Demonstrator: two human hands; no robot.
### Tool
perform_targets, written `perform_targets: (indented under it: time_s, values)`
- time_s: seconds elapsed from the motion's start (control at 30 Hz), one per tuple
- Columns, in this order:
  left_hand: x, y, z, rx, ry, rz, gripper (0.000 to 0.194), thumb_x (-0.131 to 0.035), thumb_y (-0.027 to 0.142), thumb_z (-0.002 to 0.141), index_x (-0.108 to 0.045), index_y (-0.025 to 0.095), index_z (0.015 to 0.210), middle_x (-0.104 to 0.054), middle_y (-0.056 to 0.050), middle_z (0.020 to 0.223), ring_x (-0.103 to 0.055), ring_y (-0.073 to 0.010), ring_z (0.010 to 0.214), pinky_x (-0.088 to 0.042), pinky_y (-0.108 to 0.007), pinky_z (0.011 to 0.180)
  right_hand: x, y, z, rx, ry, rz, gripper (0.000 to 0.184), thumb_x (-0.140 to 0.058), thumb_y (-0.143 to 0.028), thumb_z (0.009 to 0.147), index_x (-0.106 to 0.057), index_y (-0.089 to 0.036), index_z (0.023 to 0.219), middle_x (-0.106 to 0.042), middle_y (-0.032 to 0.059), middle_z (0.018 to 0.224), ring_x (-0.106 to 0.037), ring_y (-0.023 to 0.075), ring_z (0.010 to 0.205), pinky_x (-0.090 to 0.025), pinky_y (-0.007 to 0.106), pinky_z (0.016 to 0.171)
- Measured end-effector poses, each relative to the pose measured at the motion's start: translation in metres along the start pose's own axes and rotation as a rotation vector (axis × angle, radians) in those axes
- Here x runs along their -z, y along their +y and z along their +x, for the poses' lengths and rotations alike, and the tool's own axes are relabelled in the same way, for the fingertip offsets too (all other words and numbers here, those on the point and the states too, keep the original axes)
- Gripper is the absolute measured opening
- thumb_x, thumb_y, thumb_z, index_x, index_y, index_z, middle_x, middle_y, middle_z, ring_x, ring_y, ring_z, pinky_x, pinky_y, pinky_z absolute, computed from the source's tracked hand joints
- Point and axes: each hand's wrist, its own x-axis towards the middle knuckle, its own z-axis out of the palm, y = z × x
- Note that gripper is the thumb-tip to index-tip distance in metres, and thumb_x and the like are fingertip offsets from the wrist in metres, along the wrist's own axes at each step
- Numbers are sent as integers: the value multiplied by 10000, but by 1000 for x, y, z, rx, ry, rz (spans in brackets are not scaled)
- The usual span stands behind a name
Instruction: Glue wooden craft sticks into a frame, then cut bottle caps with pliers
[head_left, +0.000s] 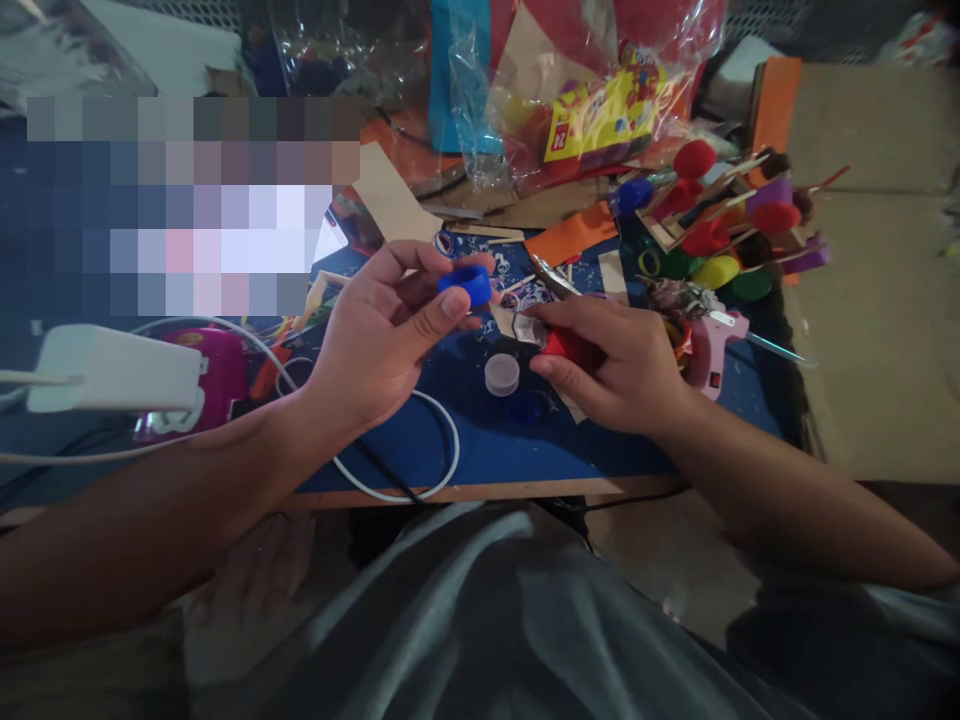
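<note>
My left hand [367,335] pinches a blue bottle cap [472,288] between thumb and fingers above the blue tabletop. Close by on the right, my right hand [626,365] is closed round a red-handled cutter knife [566,343]; its grey metal collar and pale tip point towards the cap. Below the hands lie a whitish round cap [502,375] and a darker blue cap [527,406]. A metal tool [553,276], perhaps scissors, sits just behind my right fingers, its lower part hidden.
On the right are a pink glue gun [716,350] and a cluster of coloured caps on sticks [720,215]. Plastic bags [525,90] fill the back. A white charger [116,368] and looping cable [456,440] occupy the left. Cardboard [885,280] stands far right.
</note>
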Motion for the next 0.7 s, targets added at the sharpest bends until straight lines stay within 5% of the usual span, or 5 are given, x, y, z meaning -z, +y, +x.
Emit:
perform_targets:
  time_s: [0.17, 0.3, 0.37, 0.5, 0.7]
  values:
    - [1, -1, -3, 43, -143, 92, 621, -904, 450, 975, -492, 311, 1419, -848, -89, 1396, -855, -284, 1281, -753, -440, 1014, 3, -5, 2, 34, -9, 38, 452, -806, -445, 1086, -739, -265, 1495, -881, 104, 1376, -893, 307, 1140, -744, 426, 977]
    - [-2, 2, -7, 124, -265, 95, 824, -1031, 495, 851, -502, 312, 1456, -885, -76, 1254, -900, -255, 1017, -737, -355, 841, 2, -6, 2, 127, -18, 79, 342, -811, -229, 1049, -754, -293, 1380, -903, 56, 1207, -890, 248, 1027, -726, 349, 873]
    - [-5, 5, -9, 143, -309, 93, 800, -1043, 502, 836, -542, 294, 1425, -889, -75, 1215, -894, -239, 952, -721, -334, 807, 2, -6, 1, 174, -49, 100, 292, -742, -108, 1014, -748, -274, 1254, -885, 36, 1075, -863, 206, 924, -685, 303, 796]
    - [-9, 10, -10, 100, -324, 83, 649, -1060, 444, 821, -695, 218, 1307, -873, -94, 1224, -869, -248, 1129, -708, -342, 992, -1, -5, 0, 200, -87, 112, 243, -673, -71, 979, -711, -245, 1145, -801, 22, 928, -783, 173, 804, -603, 274, 713]
    - [-7, 7, -9, 135, -319, 27, 568, -1103, 393, 761, -813, 200, 1210, -857, -64, 1145, -830, -194, 1041, -693, -281, 932, -2, -7, 0, 186, -23, 132, 220, -696, -109, 1016, -725, -239, 1192, -849, 36, 1006, -830, 177, 870, -649, 268, 785]
